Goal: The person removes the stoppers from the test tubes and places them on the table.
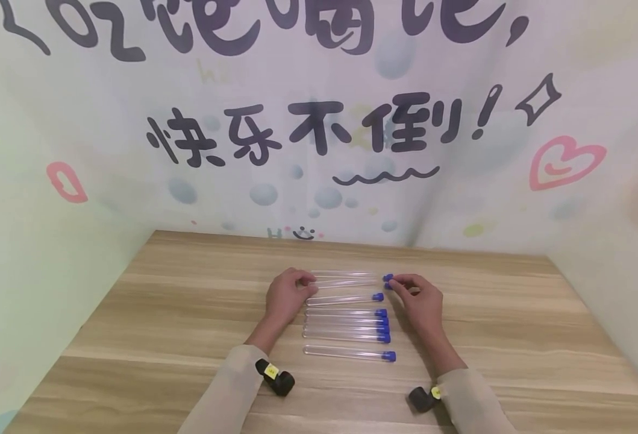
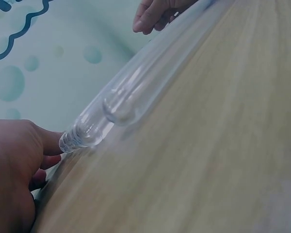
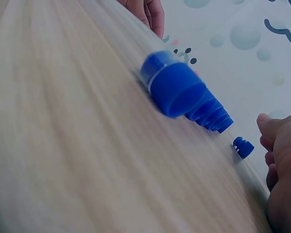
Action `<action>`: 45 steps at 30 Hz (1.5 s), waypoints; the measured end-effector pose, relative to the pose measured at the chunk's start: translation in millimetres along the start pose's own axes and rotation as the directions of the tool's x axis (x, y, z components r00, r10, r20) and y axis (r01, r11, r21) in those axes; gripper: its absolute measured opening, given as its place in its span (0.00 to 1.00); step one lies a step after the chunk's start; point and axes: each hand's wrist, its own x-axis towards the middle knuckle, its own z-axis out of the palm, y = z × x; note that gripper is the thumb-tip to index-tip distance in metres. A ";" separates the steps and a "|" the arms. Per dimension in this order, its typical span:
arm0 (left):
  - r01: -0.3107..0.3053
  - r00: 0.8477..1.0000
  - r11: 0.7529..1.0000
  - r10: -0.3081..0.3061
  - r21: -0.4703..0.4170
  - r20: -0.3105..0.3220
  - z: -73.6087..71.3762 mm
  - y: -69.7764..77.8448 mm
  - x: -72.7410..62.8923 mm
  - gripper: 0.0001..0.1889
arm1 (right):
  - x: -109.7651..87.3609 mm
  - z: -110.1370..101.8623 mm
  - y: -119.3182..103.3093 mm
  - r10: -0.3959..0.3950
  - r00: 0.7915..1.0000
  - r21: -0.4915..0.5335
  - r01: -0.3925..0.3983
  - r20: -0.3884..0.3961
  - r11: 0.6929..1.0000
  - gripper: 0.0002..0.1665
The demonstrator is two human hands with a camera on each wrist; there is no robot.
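Note:
My left hand point(image 1: 288, 295) is at the rounded ends of the two farthest test tubes in the head view. Its thumb and index finger pinch the end of an uncapped clear test tube point(image 1: 346, 283). Another uncapped tube point(image 1: 346, 274) lies just behind it. Over at the right, my right hand point(image 1: 422, 301) has thumb and fingers bent, their tips beside two loose blue caps point(image 1: 388, 277). Whether they grip one cannot be told; in the right wrist view a blue cap point(image 3: 243, 147) sits just off the fingers.
Several blue-capped test tubes point(image 1: 346, 319) lie side by side nearer the body. One capped tube point(image 1: 346, 352) lies apart at the front. The wooden table point(image 1: 514, 337) meets a printed wall cloth point(image 1: 215, 199) at the back.

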 end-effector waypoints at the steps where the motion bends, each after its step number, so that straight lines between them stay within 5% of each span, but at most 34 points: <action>1: -0.001 1.000 1.000 0.001 0.001 0.001 -0.2 0.3 -0.1 0.08 | -0.1 -0.1 0.6 0.002 1.000 -0.002 -0.002 0.000 1.000 0.13; 45: -0.033 0.999 0.999 0.034 0.024 -0.042 -2.0 2.5 -1.0 0.09 | 1.0 0.9 0.2 0.026 0.999 -0.018 -0.026 0.044 1.000 0.16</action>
